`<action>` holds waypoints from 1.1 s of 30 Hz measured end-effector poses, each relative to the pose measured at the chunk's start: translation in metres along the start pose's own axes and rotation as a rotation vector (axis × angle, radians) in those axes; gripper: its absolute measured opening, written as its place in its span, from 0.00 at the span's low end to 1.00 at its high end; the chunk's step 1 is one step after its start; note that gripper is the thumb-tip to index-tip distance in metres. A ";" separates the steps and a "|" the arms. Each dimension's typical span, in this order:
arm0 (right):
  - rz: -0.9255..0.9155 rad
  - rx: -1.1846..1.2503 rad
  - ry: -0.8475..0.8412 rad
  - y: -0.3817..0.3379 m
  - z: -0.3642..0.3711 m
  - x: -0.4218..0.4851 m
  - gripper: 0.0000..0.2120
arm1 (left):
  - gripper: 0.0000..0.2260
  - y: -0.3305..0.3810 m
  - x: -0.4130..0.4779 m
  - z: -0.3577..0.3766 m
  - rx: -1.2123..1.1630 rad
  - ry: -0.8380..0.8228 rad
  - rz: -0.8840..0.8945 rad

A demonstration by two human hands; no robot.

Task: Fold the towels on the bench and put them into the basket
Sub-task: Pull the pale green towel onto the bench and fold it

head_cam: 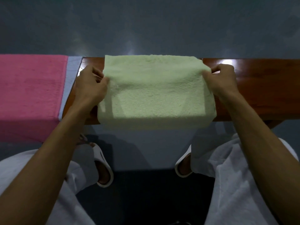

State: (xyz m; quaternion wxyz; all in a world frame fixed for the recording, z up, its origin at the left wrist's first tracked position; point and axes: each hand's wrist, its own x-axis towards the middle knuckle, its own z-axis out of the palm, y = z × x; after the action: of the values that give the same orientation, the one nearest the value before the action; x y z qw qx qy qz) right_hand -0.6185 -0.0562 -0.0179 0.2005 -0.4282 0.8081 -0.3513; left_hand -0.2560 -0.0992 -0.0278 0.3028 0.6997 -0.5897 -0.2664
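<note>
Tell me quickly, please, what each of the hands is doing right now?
Left hand: closed, pinching the left edge of the pale green towel.
Right hand: closed, pinching its right edge.

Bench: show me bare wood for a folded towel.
Bare bench wood lies right of the right hand, to the frame edge. Crowded: green towel in the middle, left hand in the gap beside the blue towel, pink towel leftmost.

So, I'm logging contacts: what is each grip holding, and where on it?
Both hold the green towel: the left grip pinches its left edge, the right grip its right edge.
</note>
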 end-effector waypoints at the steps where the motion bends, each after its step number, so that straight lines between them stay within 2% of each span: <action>1: 0.033 0.025 -0.023 0.001 0.000 0.000 0.07 | 0.12 -0.001 0.000 -0.001 -0.057 -0.040 -0.042; 4: 0.099 0.072 -0.139 0.008 0.000 0.003 0.18 | 0.18 -0.005 0.003 -0.006 -0.166 -0.162 -0.126; 7: 0.010 0.098 -0.228 0.014 -0.007 0.006 0.25 | 0.21 -0.009 0.007 -0.013 -0.226 -0.219 -0.118; 9: -0.057 0.083 -0.270 0.018 -0.011 0.008 0.26 | 0.20 -0.011 0.008 -0.016 -0.204 -0.222 -0.064; 12: -0.081 0.060 -0.293 0.020 -0.012 0.006 0.20 | 0.18 -0.012 0.005 -0.014 -0.171 -0.247 0.014; 16: -0.095 0.037 -0.256 0.019 -0.012 0.008 0.16 | 0.19 -0.013 0.005 -0.012 -0.162 -0.222 0.047; 21: -0.113 0.053 -0.180 0.016 -0.015 0.005 0.17 | 0.15 -0.018 0.011 -0.018 -0.119 -0.104 0.046; 26: -0.131 0.069 -0.108 0.019 -0.018 0.008 0.16 | 0.14 -0.015 0.007 -0.017 -0.033 -0.041 0.121; 33: -0.104 0.001 0.099 0.021 -0.012 0.007 0.13 | 0.11 -0.015 0.003 -0.015 -0.003 0.067 0.219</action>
State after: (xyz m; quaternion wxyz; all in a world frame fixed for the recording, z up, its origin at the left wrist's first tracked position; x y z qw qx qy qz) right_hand -0.6415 -0.0497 -0.0259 0.1421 -0.4518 0.7933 -0.3826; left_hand -0.2350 -0.0988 -0.0286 0.3508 0.6393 -0.6516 -0.2092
